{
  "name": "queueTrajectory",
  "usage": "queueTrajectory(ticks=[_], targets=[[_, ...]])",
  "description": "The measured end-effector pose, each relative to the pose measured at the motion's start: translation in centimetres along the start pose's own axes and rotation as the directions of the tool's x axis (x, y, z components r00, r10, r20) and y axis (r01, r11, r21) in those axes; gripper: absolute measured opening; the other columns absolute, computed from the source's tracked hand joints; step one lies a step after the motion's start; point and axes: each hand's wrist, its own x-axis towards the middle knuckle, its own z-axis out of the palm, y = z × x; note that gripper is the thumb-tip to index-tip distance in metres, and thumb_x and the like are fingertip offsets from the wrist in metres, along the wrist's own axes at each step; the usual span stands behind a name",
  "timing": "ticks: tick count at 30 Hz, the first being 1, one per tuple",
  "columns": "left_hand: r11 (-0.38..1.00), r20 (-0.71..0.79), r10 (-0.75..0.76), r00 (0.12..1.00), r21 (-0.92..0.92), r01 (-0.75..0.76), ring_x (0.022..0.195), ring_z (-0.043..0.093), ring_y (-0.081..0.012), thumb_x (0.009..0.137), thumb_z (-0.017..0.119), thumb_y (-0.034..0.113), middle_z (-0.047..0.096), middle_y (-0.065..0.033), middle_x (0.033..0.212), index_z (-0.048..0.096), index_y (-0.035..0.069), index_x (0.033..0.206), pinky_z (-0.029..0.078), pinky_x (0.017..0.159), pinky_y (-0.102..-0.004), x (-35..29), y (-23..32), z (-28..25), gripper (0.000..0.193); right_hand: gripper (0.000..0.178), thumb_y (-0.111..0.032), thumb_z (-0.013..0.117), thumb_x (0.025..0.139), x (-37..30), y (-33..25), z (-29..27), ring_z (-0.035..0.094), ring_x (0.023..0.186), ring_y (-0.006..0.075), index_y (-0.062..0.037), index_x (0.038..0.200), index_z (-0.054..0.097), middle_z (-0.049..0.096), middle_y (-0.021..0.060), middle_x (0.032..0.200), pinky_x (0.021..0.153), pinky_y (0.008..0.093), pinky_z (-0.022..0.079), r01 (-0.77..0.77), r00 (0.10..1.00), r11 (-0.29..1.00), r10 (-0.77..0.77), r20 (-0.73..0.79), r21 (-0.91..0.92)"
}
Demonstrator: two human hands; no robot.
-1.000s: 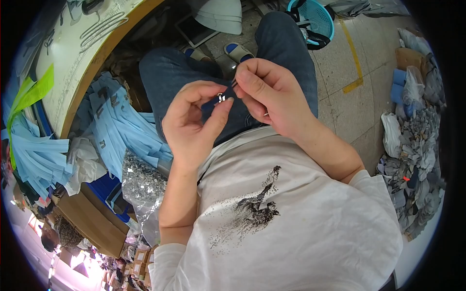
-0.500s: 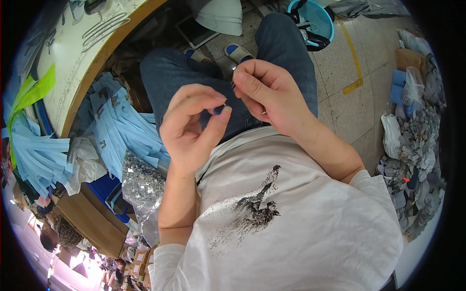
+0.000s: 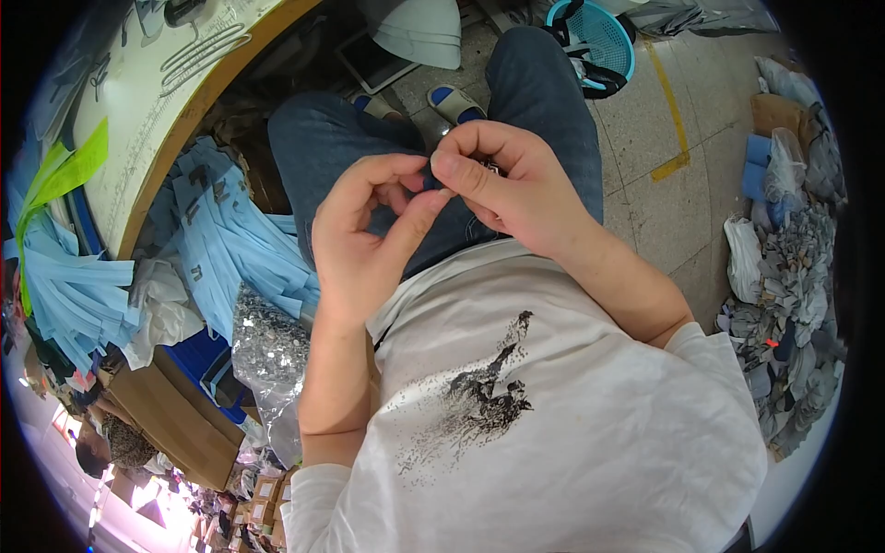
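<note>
My left hand (image 3: 364, 230) and my right hand (image 3: 512, 189) meet above my lap, fingertips almost touching. Between the left thumb and index finger is a small dark blue piece (image 3: 430, 181), mostly hidden. A small shiny metal part (image 3: 492, 168) shows at the curled fingers of my right hand, whose thumb presses against the index finger; its kind is too small to tell. To my left hang light blue fabric strips (image 3: 226, 226), some with dark metal pieces on them. A clear plastic bag (image 3: 267, 341) of small silvery pieces lies next to my left forearm.
A white curved-edge table (image 3: 147, 120) at upper left bears a bent wire (image 3: 203, 60) and a lime-green strip (image 3: 69, 166). A cardboard box (image 3: 171, 419) stands at lower left; another person (image 3: 115, 442) is beyond. A turquoise basket (image 3: 604, 41) and grey scraps (image 3: 793, 304) lie rightward.
My hands have come together; the dark blue piece in my left fingers now meets my right fingertips. The right thumb has shifted left. The person at lower left has moved slightly.
</note>
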Motion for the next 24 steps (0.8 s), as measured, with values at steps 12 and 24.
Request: queueTrajectory(ticks=[12,24], targets=[[0.99,0.003,-0.139,0.99,0.035,0.138,0.067,0.051,-0.0059,0.076,0.076,-0.004,0.064,-0.0019,0.083,0.065,-0.002,0.086,0.043,0.061,-0.0188,-0.3,0.0,-0.7,0.015,0.018,-0.021,0.068,0.091,0.0,0.3,0.0,0.047,0.06,-0.0004,-0.0036,0.094,0.068,0.059,-0.0052,0.071,0.05,0.0172,0.037,0.111,0.994,0.979,-0.109,0.02,-0.173],[0.994,-0.061,0.003,0.998,0.106,0.003,0.076,0.066,-0.0137,0.072,0.077,-0.008,0.069,-0.0104,0.086,0.066,-0.002,0.086,0.051,0.068,-0.0227,-1.1,-0.8,-0.2,0.018,0.016,-0.018,0.067,0.091,-0.2,-0.9,-1.0,0.039,0.05,-0.0017,-0.0033,0.098,0.067,0.056,-0.0058,0.069,0.043,0.0167,0.027,-0.108,0.987,0.98,0.126,0.099,-0.168]])
